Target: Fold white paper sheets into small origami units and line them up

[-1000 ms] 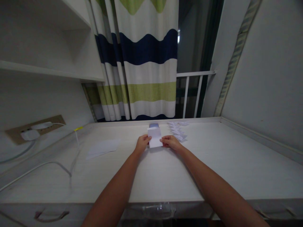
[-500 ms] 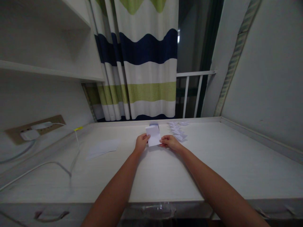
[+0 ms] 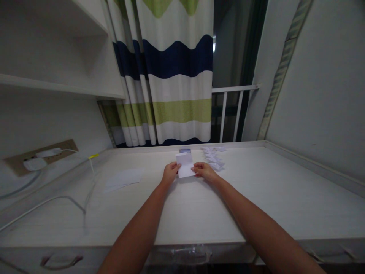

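A small white sheet of paper (image 3: 185,166) is held upright-tilted between my two hands, above the middle of the white desk. My left hand (image 3: 170,171) pinches its left edge, thumb in front. On the opposite side, my right hand (image 3: 203,171) grips the right edge near the lower corner, fingers curled. Just behind the sheet's top edge sits a small bluish box-like item (image 3: 185,150), partly hidden. Several folded white paper pieces (image 3: 212,158) lie in an overlapping row beyond my right hand.
Flat white sheets (image 3: 124,179) lie on the desk (image 3: 199,213) to the left. A white cable (image 3: 68,197) runs along the left side from plugs in a wall socket (image 3: 42,156). A striped curtain (image 3: 179,91) hangs behind, and a shelf (image 3: 57,87) juts out at upper left.
The camera view has shifted very slightly. My right fingers have moved a little up along the paper's right edge; both hands still hold the sheet in nearly the same place.
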Motion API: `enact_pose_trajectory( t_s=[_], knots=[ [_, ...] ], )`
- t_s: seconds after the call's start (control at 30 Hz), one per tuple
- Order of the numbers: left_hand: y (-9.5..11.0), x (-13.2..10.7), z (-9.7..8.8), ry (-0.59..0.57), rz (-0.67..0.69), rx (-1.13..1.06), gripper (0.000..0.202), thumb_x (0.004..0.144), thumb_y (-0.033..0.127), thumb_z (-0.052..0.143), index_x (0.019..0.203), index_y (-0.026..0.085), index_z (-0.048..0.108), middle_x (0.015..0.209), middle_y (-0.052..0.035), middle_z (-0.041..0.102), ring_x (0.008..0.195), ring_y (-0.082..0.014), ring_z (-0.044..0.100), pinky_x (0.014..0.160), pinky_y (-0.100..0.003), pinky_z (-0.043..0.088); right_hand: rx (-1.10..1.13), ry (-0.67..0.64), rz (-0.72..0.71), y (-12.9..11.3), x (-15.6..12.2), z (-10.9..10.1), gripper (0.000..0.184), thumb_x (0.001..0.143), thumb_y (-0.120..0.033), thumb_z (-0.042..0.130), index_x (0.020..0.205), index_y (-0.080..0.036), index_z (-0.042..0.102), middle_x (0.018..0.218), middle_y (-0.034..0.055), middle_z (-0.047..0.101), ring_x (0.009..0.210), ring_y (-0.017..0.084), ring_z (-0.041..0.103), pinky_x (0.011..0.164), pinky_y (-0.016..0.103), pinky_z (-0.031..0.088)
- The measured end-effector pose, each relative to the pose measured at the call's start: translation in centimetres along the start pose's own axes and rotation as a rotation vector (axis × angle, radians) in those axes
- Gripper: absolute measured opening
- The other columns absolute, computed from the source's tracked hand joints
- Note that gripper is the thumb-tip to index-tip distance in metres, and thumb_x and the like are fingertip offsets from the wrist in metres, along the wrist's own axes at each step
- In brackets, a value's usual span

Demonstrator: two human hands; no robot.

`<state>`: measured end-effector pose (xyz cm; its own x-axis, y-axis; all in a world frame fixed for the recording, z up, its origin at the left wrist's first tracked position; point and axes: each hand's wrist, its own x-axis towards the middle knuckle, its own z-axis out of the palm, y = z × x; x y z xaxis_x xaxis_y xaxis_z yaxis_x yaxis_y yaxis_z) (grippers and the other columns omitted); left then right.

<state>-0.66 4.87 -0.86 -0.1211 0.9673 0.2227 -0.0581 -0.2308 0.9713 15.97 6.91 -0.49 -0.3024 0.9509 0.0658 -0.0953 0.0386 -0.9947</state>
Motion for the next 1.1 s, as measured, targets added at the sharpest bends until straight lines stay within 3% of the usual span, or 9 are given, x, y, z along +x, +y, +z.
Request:
enact_pose_trajectory(
  t_s=[0.17,0.47,1.1],
  knots=[
    [-0.2,-0.1,0.4,-0.109,-0.056,-0.021,0.039,0.048,0.038,0.069,0.073,0.009,0.062,0.065,-0.0052,0.063,0.060,-0.0158,0.057,0.060,-0.029,0.045,0.040,0.047,-0.131,0.0,0.5,-0.4,0.025,0.045,-0.028,0.072,0.058,-0.015,0.055,0.053,-0.0028,0.056,0.050,0.008,0.051,0.053,0.022,0.043],
    [0.2,-0.4,0.4,-0.125,-0.098,-0.019,0.035,0.049,0.034,0.070,0.072,0.009,0.062,0.064,-0.0054,0.063,0.062,-0.0169,0.058,0.062,-0.030,0.045,0.039,0.084,-0.183,-0.1,0.6,-0.6,0.028,0.044,-0.030,0.072,0.062,-0.014,0.059,0.055,-0.0011,0.060,0.052,0.010,0.054,0.056,0.025,0.045],
    [0.2,-0.5,0.4,-0.174,-0.112,-0.006,0.033,0.047,0.033,0.071,0.067,0.009,0.061,0.062,-0.0048,0.061,0.058,-0.0156,0.056,0.060,-0.029,0.044,0.083,0.098,-0.175,-1.0,0.1,-0.6,0.025,0.044,-0.028,0.072,0.062,-0.014,0.061,0.058,-0.0010,0.062,0.056,0.011,0.055,0.061,0.026,0.046]
  ],
)
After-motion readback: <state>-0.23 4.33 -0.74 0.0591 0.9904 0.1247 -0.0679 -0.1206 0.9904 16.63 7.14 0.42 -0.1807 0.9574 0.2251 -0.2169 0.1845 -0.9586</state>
